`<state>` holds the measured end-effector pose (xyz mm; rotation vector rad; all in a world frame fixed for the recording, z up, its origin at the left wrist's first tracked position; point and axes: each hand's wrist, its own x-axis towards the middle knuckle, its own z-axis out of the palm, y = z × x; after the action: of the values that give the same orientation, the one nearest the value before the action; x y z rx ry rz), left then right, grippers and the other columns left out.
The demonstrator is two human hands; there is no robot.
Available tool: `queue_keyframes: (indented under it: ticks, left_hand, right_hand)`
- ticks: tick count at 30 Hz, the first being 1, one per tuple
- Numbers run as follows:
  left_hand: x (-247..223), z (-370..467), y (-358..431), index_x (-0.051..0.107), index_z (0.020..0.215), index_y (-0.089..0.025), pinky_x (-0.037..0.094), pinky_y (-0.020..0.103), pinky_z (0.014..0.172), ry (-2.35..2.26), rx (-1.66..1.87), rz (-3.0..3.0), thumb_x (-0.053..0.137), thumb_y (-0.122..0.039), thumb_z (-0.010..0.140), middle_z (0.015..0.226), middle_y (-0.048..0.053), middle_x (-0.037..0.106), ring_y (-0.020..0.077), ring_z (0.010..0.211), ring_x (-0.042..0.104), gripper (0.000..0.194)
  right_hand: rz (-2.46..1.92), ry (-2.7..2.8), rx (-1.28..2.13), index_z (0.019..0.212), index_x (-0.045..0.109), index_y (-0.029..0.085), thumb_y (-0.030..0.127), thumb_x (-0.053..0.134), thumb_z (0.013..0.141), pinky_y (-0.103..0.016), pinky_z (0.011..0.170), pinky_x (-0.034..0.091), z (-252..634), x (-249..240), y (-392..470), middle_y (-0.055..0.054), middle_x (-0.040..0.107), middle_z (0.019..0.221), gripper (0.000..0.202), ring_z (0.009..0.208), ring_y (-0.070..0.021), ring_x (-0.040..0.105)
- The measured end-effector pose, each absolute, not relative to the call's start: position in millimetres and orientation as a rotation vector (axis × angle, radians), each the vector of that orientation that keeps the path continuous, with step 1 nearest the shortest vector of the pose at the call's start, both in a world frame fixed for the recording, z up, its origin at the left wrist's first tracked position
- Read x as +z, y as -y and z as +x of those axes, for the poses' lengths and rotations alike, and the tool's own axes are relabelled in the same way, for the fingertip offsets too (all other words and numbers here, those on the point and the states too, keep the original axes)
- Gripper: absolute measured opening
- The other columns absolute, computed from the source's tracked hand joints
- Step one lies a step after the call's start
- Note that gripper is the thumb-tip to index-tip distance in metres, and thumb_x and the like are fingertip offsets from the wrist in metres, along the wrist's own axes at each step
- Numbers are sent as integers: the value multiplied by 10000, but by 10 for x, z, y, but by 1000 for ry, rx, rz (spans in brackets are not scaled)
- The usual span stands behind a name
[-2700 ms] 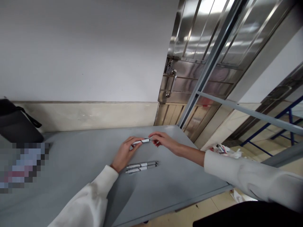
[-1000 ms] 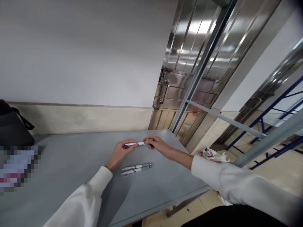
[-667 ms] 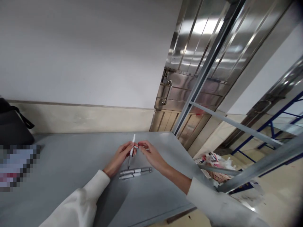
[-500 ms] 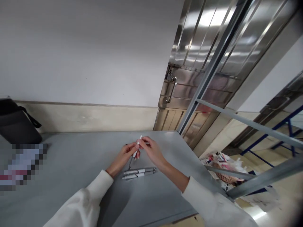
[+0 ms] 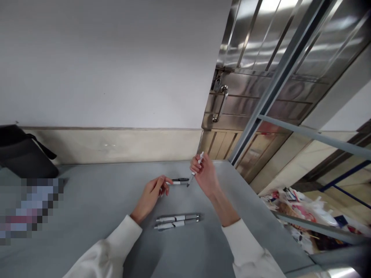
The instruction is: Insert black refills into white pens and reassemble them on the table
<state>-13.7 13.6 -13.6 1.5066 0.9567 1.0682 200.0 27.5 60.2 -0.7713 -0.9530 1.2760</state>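
Note:
My right hand (image 5: pixel 206 173) is raised over the far part of the table, its fingers closed around a slim white pen (image 5: pixel 193 174). That pen slants, with its dark tip pointing down and left. My left hand (image 5: pixel 153 193) is to the left, loosely curled with fingers apart and apparently nothing in them. Just beyond its fingertips lies a white and black pen (image 5: pixel 181 181), partly hidden by the fingers; whether they touch it I cannot tell. Two more white and grey pens (image 5: pixel 178 224) lie side by side nearer to me.
Everything lies on a grey table (image 5: pixel 110 200) against a wall. A black bag (image 5: pixel 26 150) stands at the far left beside a blurred-out item (image 5: pixel 31 208). A metal post (image 5: pixel 269 88) rises at the right corner, before a steel door (image 5: pixel 246 92). Plastic bags (image 5: pixel 310 204) fill a lower spot beyond.
My hands were together on the white pen; now they are apart. The right hand has carried the pen right and up, and the left has let go. The pen lying behind shows more.

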Motion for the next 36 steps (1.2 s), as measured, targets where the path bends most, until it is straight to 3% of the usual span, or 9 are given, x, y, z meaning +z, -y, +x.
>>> queue_keyframes:
  ticks: [4,15,23,27,36]
  left_hand:
    - [-85,-158,-125,763,960,-152,387,281,616,-982,1097,1504,440,-612,1050,675,13,606,164,635,505,569]
    - [24,-181,-97,755,927,-148,402,273,623,-1070,1112,1491,445,-596,1031,675,20,605,176,652,527,554]
    - [25,-188,-75,685,833,-164,322,274,569,-1181,1019,1561,412,-592,1042,540,-44,451,147,536,405,549]
    - [40,-190,-66,678,829,-165,310,276,582,-1209,991,1601,403,-599,1041,571,-50,408,145,553,389,556]
    - [37,-199,-61,694,837,-167,289,285,607,-1215,1004,1618,402,-611,1038,617,-43,385,159,597,379,568]
  right_hand:
    - [-689,896,1340,630,304,250,590,463,1000,-322,525,309,2101,601,-227,48,156,631,527,549,-170,161]
    - [-326,495,1549,727,418,235,310,610,913,-238,511,377,2241,605,-62,69,193,636,277,536,-127,273]
    - [-326,466,1559,759,476,230,346,589,937,-239,520,390,2250,589,-47,67,210,638,241,542,-129,302]
    - [-320,464,1534,809,543,217,321,554,945,-236,528,394,2273,577,-47,64,219,639,172,555,-132,301]
    - [-363,518,1504,811,569,222,354,526,976,-237,535,403,2285,575,-30,60,203,651,215,560,-140,294]
